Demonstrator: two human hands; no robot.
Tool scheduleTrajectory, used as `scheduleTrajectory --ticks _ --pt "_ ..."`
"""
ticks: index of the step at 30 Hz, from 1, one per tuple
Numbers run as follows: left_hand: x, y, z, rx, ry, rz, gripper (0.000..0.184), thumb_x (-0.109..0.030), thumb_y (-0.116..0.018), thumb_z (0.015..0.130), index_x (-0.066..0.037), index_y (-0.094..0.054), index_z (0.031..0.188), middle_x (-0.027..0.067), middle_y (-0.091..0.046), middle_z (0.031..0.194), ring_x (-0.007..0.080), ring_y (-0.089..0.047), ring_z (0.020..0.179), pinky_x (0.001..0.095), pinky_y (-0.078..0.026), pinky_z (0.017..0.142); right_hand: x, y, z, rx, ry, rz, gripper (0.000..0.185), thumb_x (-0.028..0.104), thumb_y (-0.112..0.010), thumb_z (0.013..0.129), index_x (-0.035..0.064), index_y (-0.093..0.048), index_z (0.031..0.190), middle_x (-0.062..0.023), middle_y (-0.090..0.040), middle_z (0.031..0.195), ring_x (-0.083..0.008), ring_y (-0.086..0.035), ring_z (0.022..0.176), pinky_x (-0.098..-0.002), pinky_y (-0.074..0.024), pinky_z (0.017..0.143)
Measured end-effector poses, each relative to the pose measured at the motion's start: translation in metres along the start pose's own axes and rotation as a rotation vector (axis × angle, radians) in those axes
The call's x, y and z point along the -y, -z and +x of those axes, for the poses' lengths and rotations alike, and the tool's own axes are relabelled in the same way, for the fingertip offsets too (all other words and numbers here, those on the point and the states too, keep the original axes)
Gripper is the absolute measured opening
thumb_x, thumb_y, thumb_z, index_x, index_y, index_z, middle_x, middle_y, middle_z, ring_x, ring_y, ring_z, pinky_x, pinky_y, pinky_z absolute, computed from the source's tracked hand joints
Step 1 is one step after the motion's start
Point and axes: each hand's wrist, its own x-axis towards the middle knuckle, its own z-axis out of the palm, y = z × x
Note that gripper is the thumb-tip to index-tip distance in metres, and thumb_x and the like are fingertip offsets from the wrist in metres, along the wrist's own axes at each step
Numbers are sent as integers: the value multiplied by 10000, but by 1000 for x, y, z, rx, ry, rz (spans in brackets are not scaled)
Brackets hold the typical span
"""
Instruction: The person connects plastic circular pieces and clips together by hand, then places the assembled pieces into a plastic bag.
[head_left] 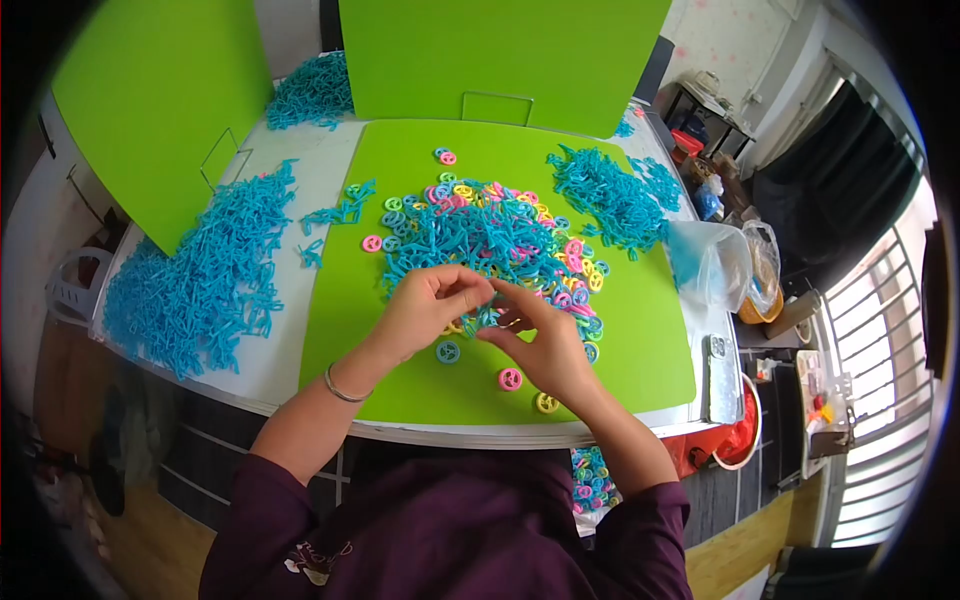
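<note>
Both hands meet over the near edge of a mixed pile on a green mat (640, 350). My left hand (432, 305) pinches with thumb and forefinger. My right hand (540, 335) curls just beside it, fingers bent toward the thumb. Teal plastic pieces show between and under the fingers; exactly what each hand grips is too small to make out. Behind the hands lie teal pieces (480, 235) on top of pink, yellow, blue and green small wheels. Nearer me on the mat are a blue wheel (448, 352), a pink wheel (510, 379) and a yellow wheel (546, 402).
Teal heaps lie at the left (205, 285), right (608, 200) and back left (312, 90). Green boards (500, 60) stand behind and left. A phone (718, 375) and a clear plastic bag (712, 262) are at the right edge. Below is a container of wheels (592, 480).
</note>
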Motion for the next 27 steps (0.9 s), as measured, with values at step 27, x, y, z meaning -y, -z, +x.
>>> scheduleTrajectory --ticks 27 --pt "22 -11 6 -154 -404 673 81 -101 -642 862 -49 -648 924 68 -609 926 231 -620 817 304 -512 635 -39 17 0 -78 -266 738 303 144 -634 903 -13 -597 1159 -27 -642 826 -103 -606 758 -252 -496 700"
